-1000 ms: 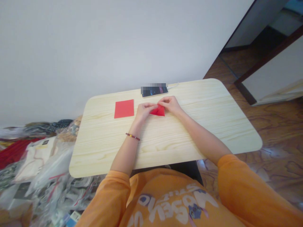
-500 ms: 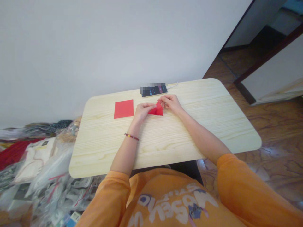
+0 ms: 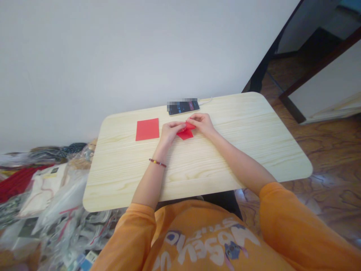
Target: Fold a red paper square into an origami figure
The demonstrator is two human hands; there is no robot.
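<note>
A folded piece of red paper [image 3: 186, 134] is held between my two hands over the middle of the table. My left hand [image 3: 170, 131] pinches its left side between thumb and fingers. At the upper right, my right hand [image 3: 202, 123] grips another part of the paper with its fingertips. The exact folds are partly hidden by my fingers. Left of my left hand, a flat square of red paper [image 3: 147, 129] lies on the table.
The light wooden table [image 3: 118, 165] has rounded corners and stands against a white wall. A phone [image 3: 184, 107] with a white cable [image 3: 208, 101] lies at its back edge. Bagged clothes [image 3: 64, 210] are piled at the left. Wood floor [image 3: 332, 150] shows at the right.
My right hand has closed on the folded red paper, which has turned and changed shape between my fingers. My left hand keeps its pinch in nearly the same place.
</note>
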